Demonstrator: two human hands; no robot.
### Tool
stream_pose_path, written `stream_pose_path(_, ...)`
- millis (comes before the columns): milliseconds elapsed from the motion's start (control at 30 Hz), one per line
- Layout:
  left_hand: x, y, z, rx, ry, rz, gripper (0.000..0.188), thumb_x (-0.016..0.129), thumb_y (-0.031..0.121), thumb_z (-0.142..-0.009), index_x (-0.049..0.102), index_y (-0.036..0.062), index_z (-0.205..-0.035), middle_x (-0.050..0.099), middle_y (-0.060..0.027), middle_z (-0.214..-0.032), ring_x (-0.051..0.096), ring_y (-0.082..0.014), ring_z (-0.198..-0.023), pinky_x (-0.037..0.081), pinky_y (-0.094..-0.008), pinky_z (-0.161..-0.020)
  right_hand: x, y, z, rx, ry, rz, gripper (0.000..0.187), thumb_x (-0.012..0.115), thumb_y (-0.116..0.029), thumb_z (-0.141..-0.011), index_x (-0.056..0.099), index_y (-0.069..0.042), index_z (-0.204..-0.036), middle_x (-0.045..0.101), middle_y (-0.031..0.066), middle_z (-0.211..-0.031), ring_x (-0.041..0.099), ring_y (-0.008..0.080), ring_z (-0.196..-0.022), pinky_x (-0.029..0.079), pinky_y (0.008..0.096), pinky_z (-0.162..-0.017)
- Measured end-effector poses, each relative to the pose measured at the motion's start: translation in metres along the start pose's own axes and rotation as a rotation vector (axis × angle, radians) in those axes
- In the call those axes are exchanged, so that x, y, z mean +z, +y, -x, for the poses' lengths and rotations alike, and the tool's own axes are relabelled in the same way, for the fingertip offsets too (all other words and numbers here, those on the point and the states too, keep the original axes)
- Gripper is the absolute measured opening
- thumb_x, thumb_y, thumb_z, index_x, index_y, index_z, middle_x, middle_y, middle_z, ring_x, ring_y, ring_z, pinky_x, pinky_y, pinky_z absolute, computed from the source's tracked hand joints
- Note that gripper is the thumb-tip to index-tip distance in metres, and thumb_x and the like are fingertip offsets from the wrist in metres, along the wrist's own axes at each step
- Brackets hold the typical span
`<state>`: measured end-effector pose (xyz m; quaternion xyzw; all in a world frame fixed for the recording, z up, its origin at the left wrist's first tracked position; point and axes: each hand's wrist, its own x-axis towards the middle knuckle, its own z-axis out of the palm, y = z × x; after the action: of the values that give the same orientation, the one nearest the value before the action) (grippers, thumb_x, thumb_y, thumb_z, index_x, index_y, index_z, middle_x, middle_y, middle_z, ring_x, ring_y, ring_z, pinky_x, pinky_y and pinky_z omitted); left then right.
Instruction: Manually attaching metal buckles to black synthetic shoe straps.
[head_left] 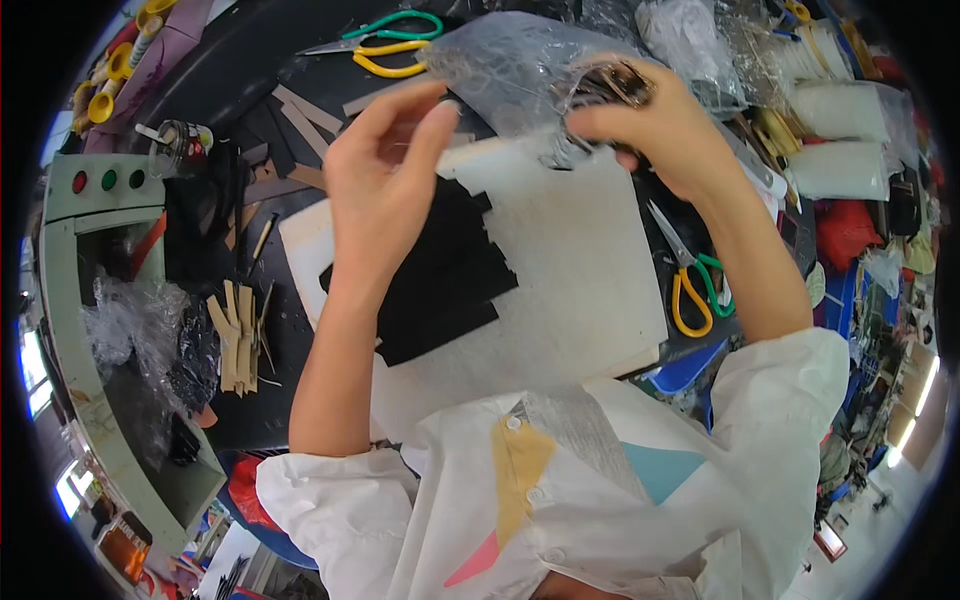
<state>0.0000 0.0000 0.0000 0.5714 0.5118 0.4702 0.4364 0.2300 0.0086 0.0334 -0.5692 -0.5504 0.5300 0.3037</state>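
My right hand (655, 125) is closed at the far side of the pale board (590, 270), gripping a clear plastic bag (500, 70) with shiny dark brown bits showing by its fingers. The bag spreads leftward from it, crumpled. Raised over the board's far left part is my left hand (385, 190), its fingers bent and apart from the thumb, with no held thing visible. Under and beside that hand lie flat black pieces (440, 280) with stepped edges, bunched together on the board.
Green-and-yellow-handled scissors (390, 65) lie beyond the board; another pair of scissors (690, 290) lies to its right. Tan strips (238, 340) and a glass jar (185, 145) sit left. A grey-green machine (105, 185) borders the left side; wrapped white rolls (840, 140) crowd the right.
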Motion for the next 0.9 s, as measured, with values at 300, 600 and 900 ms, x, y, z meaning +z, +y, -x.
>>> stream_pose_path(300, -0.006, -0.022, 0.152, 0.47, 0.07, -0.479, 0.024, 0.067, -0.008, -0.071, 0.064, -0.0028, -0.095, 0.066, -0.0144, -0.087, 0.062, -0.0257, -0.078, 0.049, -0.0313, -0.073, 0.067, 0.067, 0.108, -0.301, -0.035, 0.296, 0.041, 0.073, 0.001, -0.062, 0.065, -0.007, -0.101, 0.062, 0.0066, -0.093, 0.062, 0.0176, -0.082, 0.05, 0.0266, -0.071)
stream_pose_path(600, 0.009, -0.034, 0.202, 0.382, -0.023, -0.571, 0.041, 0.075, 0.001, -0.066, 0.062, -0.0015, -0.105, 0.062, -0.0155, -0.105, 0.058, -0.0311, -0.094, 0.047, -0.0364, -0.081, 0.089, 0.096, 0.129, -0.571, 0.143, 0.642, 0.059, 0.082, -0.021, -0.057, 0.062, -0.015, -0.112, 0.052, 0.0097, -0.117, 0.046, 0.0337, -0.112, 0.035, 0.0432, -0.093)
stream_pose_path(900, -0.025, -0.039, 0.19, 0.332, 0.307, -0.957, 0.031, 0.071, 0.002, -0.074, 0.066, 0.0057, -0.105, 0.062, -0.0081, -0.095, 0.054, -0.0245, -0.082, 0.042, -0.0337, -0.075, 0.078, 0.089, 0.135, -0.504, 0.083, 0.706, 0.074, 0.084, -0.034, -0.056, 0.057, -0.016, -0.123, 0.05, 0.0082, -0.13, 0.046, 0.0267, -0.119, 0.03, 0.0407, -0.096)
